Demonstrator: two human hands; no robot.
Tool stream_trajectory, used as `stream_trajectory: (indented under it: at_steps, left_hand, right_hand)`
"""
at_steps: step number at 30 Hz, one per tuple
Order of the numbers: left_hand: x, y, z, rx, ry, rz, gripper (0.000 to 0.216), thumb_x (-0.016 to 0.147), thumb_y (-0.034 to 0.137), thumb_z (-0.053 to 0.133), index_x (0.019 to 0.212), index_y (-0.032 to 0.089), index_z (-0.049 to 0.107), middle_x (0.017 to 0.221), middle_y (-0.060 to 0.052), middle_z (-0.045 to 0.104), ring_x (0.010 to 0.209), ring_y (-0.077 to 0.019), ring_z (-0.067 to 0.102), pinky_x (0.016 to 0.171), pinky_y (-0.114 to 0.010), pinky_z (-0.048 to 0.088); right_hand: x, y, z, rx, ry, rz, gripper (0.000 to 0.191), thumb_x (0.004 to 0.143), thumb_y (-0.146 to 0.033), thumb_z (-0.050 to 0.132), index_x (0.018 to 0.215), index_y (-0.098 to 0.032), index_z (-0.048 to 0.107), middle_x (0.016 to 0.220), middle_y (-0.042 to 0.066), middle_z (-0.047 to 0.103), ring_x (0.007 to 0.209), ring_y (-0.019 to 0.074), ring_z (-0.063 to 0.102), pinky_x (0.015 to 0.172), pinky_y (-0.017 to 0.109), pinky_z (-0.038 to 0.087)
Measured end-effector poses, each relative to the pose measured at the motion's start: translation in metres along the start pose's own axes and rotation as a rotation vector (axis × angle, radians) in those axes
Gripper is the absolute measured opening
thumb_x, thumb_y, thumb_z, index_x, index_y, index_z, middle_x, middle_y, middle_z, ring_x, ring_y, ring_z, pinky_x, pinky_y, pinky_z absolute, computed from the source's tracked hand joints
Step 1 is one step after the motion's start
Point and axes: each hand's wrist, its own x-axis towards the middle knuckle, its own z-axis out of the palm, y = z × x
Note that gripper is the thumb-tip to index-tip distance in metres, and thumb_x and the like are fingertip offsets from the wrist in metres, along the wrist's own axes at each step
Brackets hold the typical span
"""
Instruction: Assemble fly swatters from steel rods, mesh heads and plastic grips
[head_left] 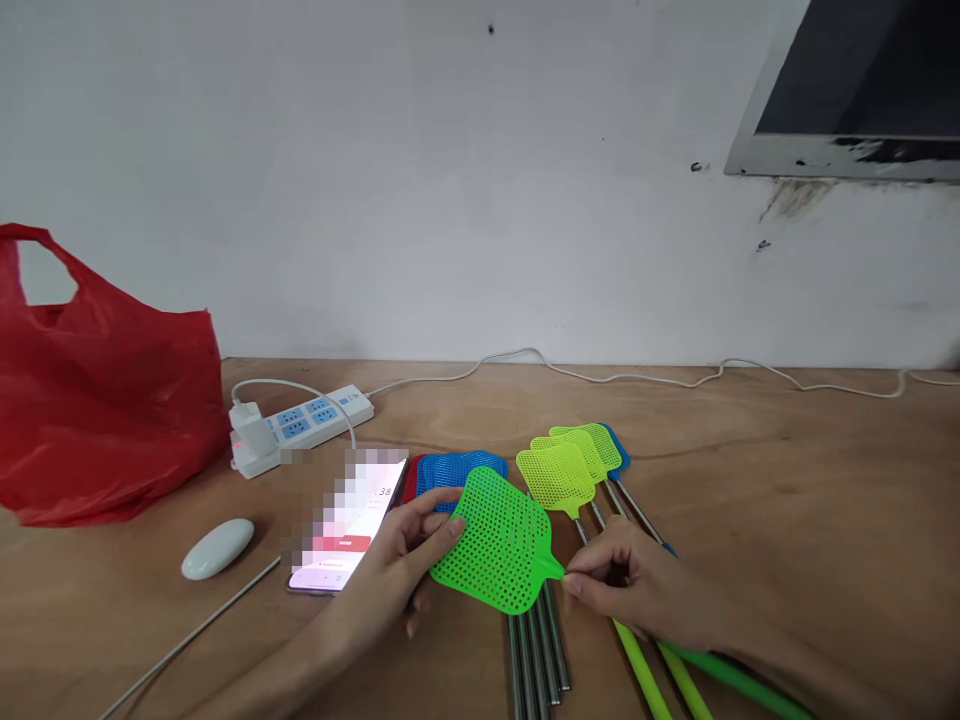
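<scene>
Green swatter head [495,540] has left grip [405,552] pinching its edge, right grip [637,580] its neck.

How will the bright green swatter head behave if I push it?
The green swatter head is probably light for its size, being thin and full of holes. It seems too stiff to flop, since it looks fairly flat beyond the left hand. Its narrow neck may bend first.
</scene>
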Motion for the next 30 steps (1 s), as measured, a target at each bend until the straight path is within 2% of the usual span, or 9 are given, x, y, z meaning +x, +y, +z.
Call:
stream_trajectory:
  at_steps: [4,8,12,16,20,24,26,28,30]
  left_hand:
    - [0.004,-0.004,-0.001,-0.036,0.046,-0.014,0.058,0.085,0.057,0.065,0.126,0.017,0.057,0.061,0.009,0.053,0.028,-0.0020,0.033,0.023,-0.014,0.030]
    - [0.005,0.001,-0.003,0.004,0.174,0.061,0.062,0.084,0.059,0.064,0.129,0.017,0.056,0.052,0.012,0.044,0.026,-0.0040,0.033,0.024,-0.016,0.029]
    - [0.005,0.012,-0.008,0.026,0.380,0.152,0.055,0.084,0.055,0.067,0.123,0.018,0.060,0.054,0.012,0.041,0.032,-0.0036,0.034,0.027,-0.014,0.028]
    - [0.005,0.012,-0.008,0.048,0.315,0.128,0.053,0.083,0.056,0.068,0.115,0.014,0.065,0.053,0.011,0.042,0.029,-0.0031,0.035,0.027,-0.014,0.029]
    - [0.003,0.006,-0.004,0.080,0.260,0.073,0.052,0.082,0.057,0.067,0.111,0.013,0.067,0.047,0.012,0.040,0.027,-0.0056,0.039,0.027,-0.016,0.031]
    - [0.003,0.005,-0.004,0.111,0.243,0.040,0.052,0.081,0.056,0.068,0.113,0.014,0.068,0.046,0.012,0.042,0.028,-0.0066,0.042,0.027,-0.016,0.032]
    - [0.004,0.005,-0.003,0.118,0.221,0.021,0.054,0.080,0.057,0.068,0.113,0.014,0.068,0.049,0.011,0.044,0.028,-0.0064,0.042,0.028,-0.017,0.034]
    - [0.004,0.005,-0.002,0.119,0.191,0.009,0.053,0.079,0.057,0.069,0.110,0.015,0.068,0.053,0.010,0.046,0.029,-0.0057,0.042,0.028,-0.017,0.035]
    - [0.004,0.004,-0.001,0.117,0.160,0.007,0.052,0.078,0.057,0.070,0.108,0.015,0.069,0.057,0.009,0.047,0.030,-0.0048,0.041,0.029,-0.017,0.037]
  right_hand:
    - [0.001,0.003,-0.001,0.036,0.024,0.008,0.037,0.090,-0.038,0.060,0.060,-0.017,0.067,0.045,-0.009,0.028,0.042,0.0061,0.022,0.041,0.024,0.014]
    - [0.004,0.011,-0.006,0.401,-0.101,0.096,0.039,0.088,-0.048,0.059,0.069,-0.015,0.070,0.033,-0.010,0.038,0.028,0.0054,0.024,0.034,0.022,0.016]
    - [0.010,0.015,-0.008,0.688,-0.047,0.137,0.038,0.081,-0.048,0.065,0.060,-0.017,0.060,0.027,-0.012,0.035,0.022,0.0044,0.017,0.030,0.020,0.017]
    - [0.017,0.015,-0.009,0.857,0.101,0.088,0.042,0.080,-0.051,0.066,0.057,-0.021,0.046,0.027,-0.012,0.032,0.024,0.0041,0.013,0.028,0.017,0.016]
    - [0.017,0.011,-0.015,0.931,0.079,0.140,0.045,0.081,-0.053,0.064,0.060,-0.023,0.038,0.034,-0.012,0.038,0.024,0.0033,0.012,0.026,0.016,0.012]
    - [0.012,0.004,-0.016,0.795,0.157,0.196,0.038,0.087,-0.054,0.059,0.075,-0.019,0.054,0.071,-0.003,0.069,0.026,-0.0017,0.017,0.030,0.016,0.013]
    - [0.010,0.001,-0.014,0.723,0.179,0.195,0.038,0.088,-0.055,0.057,0.083,-0.018,0.061,0.089,0.004,0.074,0.027,-0.0022,0.021,0.031,0.018,0.013]
    - [0.009,-0.001,-0.012,0.696,0.158,0.192,0.039,0.087,-0.055,0.057,0.088,-0.017,0.067,0.096,0.008,0.076,0.028,-0.0018,0.021,0.031,0.019,0.012]
    - [0.008,0.000,-0.009,0.693,0.094,0.193,0.040,0.086,-0.054,0.060,0.090,-0.016,0.072,0.087,0.007,0.076,0.028,-0.0013,0.020,0.031,0.020,0.012]
